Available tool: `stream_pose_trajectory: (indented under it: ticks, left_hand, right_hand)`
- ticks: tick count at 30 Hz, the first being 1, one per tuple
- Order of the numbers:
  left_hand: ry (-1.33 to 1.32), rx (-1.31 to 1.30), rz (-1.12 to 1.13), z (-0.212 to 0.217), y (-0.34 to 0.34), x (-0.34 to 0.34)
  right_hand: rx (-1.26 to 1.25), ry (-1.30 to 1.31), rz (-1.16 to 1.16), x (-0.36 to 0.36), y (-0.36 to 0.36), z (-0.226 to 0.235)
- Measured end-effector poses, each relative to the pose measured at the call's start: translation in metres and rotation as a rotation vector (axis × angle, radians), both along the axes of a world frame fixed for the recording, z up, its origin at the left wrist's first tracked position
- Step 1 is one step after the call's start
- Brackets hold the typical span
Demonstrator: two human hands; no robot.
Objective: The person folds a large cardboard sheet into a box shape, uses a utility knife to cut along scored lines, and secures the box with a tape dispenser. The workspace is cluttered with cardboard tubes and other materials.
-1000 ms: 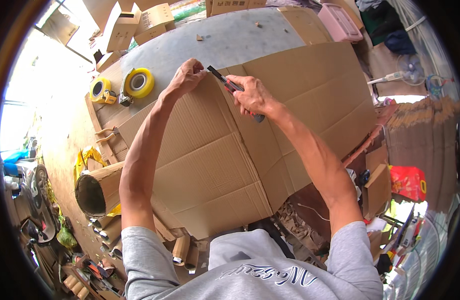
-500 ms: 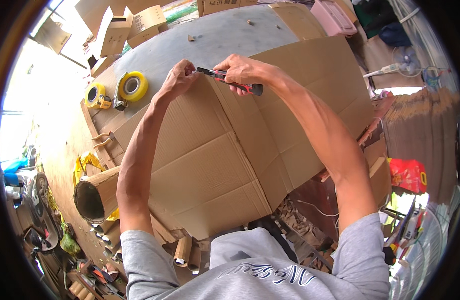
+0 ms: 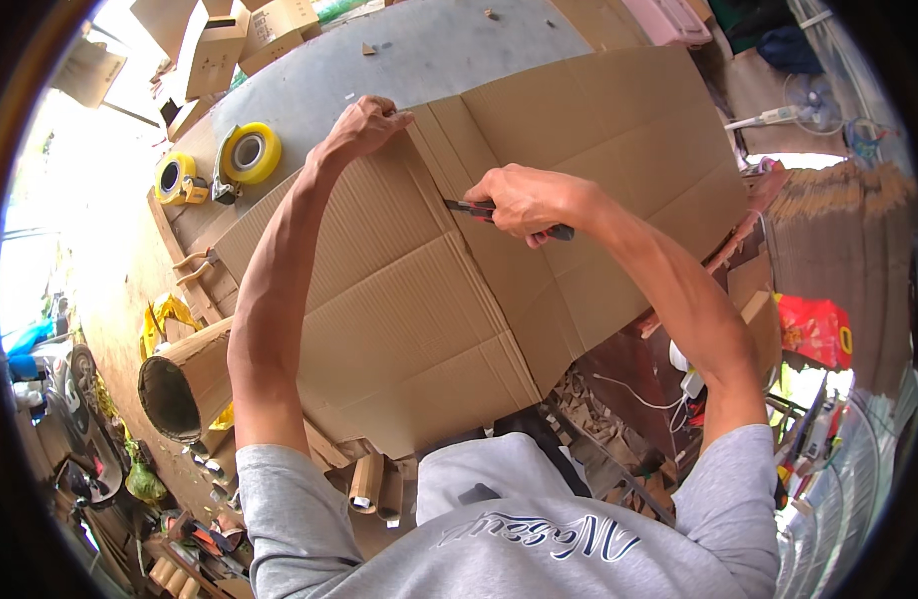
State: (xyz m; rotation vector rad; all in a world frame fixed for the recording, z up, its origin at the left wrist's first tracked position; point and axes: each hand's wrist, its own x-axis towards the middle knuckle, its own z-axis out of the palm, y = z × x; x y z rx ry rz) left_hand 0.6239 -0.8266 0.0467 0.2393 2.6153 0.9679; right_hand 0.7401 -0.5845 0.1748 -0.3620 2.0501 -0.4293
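**Utility knife (image 3: 484,212) gripped over creased cardboard sheet (image 3: 379,280)**

Well left of the left fingers, a yellow tape roll (image 3: 163,168) is seen; nearer the body lie tan-handled pliers (image 3: 194,268) and a thick cardboard tube (image 3: 207,361). Closer on those fingers' left, a tape dispenser (image 3: 264,140) loaded with yellow tape is set. The left hand (image 3: 367,127) is placed at the sheet's far edge, its fingers curled together; whether the edge is pinched cannot be told. Beneath both hands' fingers and toward the body, the sheet is spread. The knife is clamped in the fingers of the right hand (image 3: 531,203), its blade pointed left beside a crease. Beyond them, farther right, a pink plastic box (image 3: 668,20) is seen; well right, nearer the body, a red bag (image 3: 813,334).
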Motion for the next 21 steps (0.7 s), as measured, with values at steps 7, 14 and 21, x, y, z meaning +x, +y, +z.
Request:
stream_pose_trajectory:
  ticks: [7,14,21]
  left_hand:
    - [0.047,-0.053,0.0,-0.013,0.004,0.002]
    - [0.116,-0.022,0.067,-0.023,0.007,0.004]
    - [0.107,-0.102,0.089,-0.024,0.003,0.005]
  right_hand:
    - [-0.021,0.073,-0.033,0.02,0.003,-0.019]
    - [-0.154,0.46,0.049,0.058,0.02,-0.061]
    - [-0.125,0.052,-0.24,0.04,-0.007,-0.032]
